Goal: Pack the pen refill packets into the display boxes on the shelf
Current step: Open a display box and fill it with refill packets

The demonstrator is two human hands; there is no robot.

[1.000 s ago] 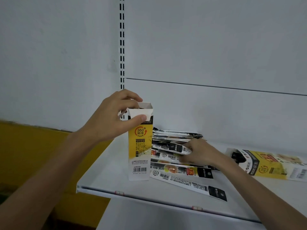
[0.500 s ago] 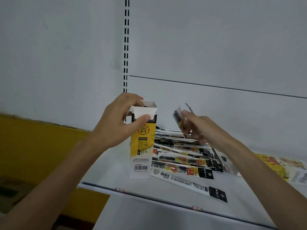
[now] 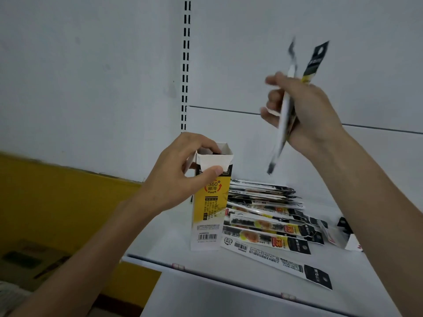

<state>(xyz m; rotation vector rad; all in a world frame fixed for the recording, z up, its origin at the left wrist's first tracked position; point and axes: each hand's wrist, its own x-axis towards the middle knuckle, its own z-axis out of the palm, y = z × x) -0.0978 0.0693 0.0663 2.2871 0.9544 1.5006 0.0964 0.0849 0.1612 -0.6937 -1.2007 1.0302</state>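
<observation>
A tall yellow and white display box stands upright on the white shelf with its top flaps open. My left hand grips the box near its top, thumb on the front flap. My right hand is raised above and right of the box and grips a few pen refill packets, held nearly upright and blurred. A pile of refill packets lies flat on the shelf right of the box.
A second display box lies on its side at the right, partly hidden by my right arm. A slotted upright runs up the white back wall. A yellow panel sits lower left, beyond the shelf's front edge.
My right hand took packets from the pile and lifted them high above the shelf, turning them upright. My left hand kept its hold on the box.
</observation>
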